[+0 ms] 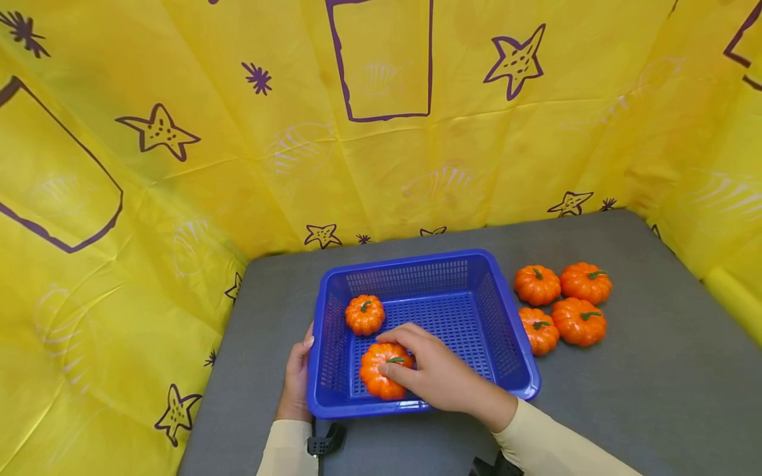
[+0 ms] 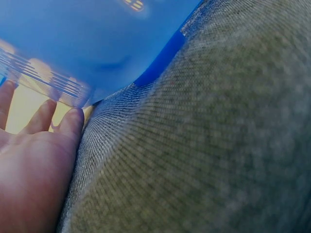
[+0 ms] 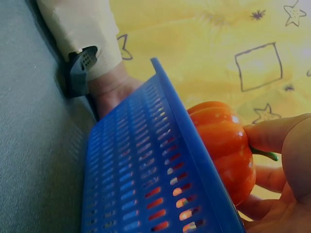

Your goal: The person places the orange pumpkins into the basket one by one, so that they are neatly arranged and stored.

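Observation:
A blue plastic basket [image 1: 411, 408] with slotted walls stands on the table. My right hand [image 1: 437, 373] reaches over its near rim and grips an orange toy pumpkin [image 1: 376, 380] with a green stem. In the right wrist view, the thumb and fingers are spread around the glossy pumpkin [image 3: 221, 145], which shows just above the basket's rim. Another, smaller pumpkin [image 1: 364, 315] sits inside at the left. Against the basket's left side rests my left hand [image 1: 296, 380], thumb at the rim. Its fingers lie extended along the slotted wall in the left wrist view.
Several more orange pumpkins [image 1: 579, 322] are grouped on the grey table [image 1: 655, 370], right beside the basket's right wall. A yellow cloth [image 1: 381, 172] with starfish drawings hangs behind and at both sides. A black strap [image 1: 326, 441] is on the left wrist.

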The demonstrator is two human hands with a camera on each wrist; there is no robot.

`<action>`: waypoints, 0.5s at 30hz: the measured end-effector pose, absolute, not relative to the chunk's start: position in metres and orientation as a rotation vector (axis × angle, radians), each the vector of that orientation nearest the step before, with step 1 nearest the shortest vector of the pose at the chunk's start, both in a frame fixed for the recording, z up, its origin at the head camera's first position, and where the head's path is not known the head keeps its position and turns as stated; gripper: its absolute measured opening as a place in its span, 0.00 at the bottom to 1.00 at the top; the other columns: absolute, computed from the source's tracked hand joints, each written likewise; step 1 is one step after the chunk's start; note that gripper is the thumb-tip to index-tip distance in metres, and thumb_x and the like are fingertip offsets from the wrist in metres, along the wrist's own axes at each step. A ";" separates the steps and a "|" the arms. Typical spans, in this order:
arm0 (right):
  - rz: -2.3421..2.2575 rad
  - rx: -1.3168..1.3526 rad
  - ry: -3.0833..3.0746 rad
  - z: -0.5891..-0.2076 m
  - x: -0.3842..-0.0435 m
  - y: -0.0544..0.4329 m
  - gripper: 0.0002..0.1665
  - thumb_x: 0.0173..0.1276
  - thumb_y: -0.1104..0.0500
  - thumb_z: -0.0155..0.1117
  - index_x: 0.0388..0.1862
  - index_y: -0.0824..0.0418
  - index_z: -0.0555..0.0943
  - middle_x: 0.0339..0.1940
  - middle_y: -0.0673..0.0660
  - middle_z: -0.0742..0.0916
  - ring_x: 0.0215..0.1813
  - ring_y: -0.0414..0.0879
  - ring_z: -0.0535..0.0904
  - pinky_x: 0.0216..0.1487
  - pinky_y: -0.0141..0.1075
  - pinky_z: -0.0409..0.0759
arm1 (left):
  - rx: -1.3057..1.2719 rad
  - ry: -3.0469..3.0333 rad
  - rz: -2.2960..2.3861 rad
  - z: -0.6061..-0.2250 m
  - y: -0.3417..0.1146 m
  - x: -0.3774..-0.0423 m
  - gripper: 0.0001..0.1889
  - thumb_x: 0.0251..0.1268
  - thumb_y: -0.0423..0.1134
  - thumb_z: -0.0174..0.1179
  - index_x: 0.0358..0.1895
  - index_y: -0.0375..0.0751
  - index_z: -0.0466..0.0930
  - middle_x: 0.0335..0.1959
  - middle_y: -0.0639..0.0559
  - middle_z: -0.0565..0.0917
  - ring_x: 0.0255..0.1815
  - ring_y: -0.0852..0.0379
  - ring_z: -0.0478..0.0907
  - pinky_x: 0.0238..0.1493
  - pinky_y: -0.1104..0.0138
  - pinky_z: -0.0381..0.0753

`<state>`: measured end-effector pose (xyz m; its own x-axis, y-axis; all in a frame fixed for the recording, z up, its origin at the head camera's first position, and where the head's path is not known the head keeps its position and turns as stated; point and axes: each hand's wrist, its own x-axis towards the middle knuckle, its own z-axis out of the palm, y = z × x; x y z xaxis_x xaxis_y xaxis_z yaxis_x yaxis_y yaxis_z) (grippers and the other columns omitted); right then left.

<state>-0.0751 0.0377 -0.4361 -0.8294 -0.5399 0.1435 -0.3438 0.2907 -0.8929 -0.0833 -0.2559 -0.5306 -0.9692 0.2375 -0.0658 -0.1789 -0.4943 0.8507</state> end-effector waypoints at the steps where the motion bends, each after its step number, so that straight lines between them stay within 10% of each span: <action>1: -1.565 -0.823 2.364 -0.436 -0.075 0.036 0.21 0.81 0.51 0.69 0.66 0.57 0.84 0.57 0.47 0.84 0.56 0.46 0.80 0.55 0.42 0.83 | 0.075 1.428 2.524 -0.530 -0.256 -0.083 0.35 0.84 0.50 0.37 0.90 0.56 0.48 0.87 0.42 0.59 0.75 0.44 0.72 0.71 0.52 0.76; 15: -1.531 -0.862 2.386 -0.434 -0.080 0.008 0.20 0.78 0.53 0.73 0.63 0.58 0.84 0.58 0.51 0.84 0.53 0.45 0.80 0.54 0.39 0.84 | 0.108 1.463 2.517 -0.532 -0.256 -0.083 0.35 0.84 0.50 0.36 0.90 0.55 0.49 0.87 0.44 0.59 0.79 0.42 0.67 0.76 0.52 0.70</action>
